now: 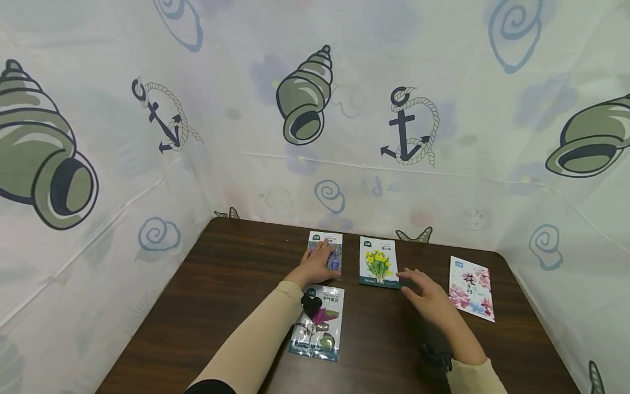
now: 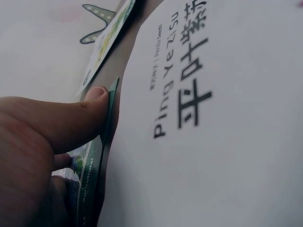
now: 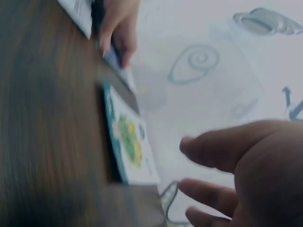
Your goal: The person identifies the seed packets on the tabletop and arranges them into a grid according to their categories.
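Observation:
My left hand (image 1: 315, 264) rests on a seed packet with purple flowers (image 1: 336, 257) near the far edge of the table. Its thumb (image 2: 97, 94) lies along that packet's edge, and the palm and fingers cover part of the print. Under the left wrist is a silvery perilla seed packet (image 1: 326, 328), whose white printed face (image 2: 227, 156) fills much of the left wrist view. My right hand (image 1: 428, 295) hovers with fingers spread and nothing in it. Its fingertips come close to the right edge of a packet with yellow flowers (image 1: 378, 262), which lies flat.
A packet with pink blossoms (image 1: 471, 287) lies on the right side of the brown wooden table (image 1: 216, 284). Pale cloth (image 1: 236, 109) printed with shells and anchors hangs behind the table and along both sides.

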The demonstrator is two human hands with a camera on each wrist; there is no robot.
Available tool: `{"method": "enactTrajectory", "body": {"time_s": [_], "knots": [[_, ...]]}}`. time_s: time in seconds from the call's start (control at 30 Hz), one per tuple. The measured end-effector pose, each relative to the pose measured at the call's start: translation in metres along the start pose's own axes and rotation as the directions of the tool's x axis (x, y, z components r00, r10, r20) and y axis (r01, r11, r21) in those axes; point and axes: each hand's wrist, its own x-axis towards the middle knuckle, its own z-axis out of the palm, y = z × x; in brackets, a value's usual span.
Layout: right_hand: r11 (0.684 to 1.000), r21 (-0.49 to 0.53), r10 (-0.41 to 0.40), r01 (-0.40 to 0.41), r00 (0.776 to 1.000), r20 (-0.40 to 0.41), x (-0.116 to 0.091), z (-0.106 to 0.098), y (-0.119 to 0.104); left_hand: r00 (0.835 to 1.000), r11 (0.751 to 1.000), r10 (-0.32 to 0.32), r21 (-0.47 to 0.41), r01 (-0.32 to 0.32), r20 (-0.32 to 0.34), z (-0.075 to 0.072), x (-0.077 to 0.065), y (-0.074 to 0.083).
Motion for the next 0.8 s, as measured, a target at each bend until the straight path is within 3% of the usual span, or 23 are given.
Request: {"method": "enactTrajectory", "body": {"time_s": [0.33,0.8], "knots": [[0.977,-0.200,0.057,-0.075,0.994,-0.092,0.013,-0.009,0.038,1.000,1.000,-0.006,-0.013,0.006,-0.001,0.000,-0.001,0.001],[0.942,-0.317,0.078,-0.106,0.992,-0.098,0.030,-0.026,0.080,1.000,0.999,-0.006,-0.041,0.006,0.001,-0.003,-0.004,0.005]]}}
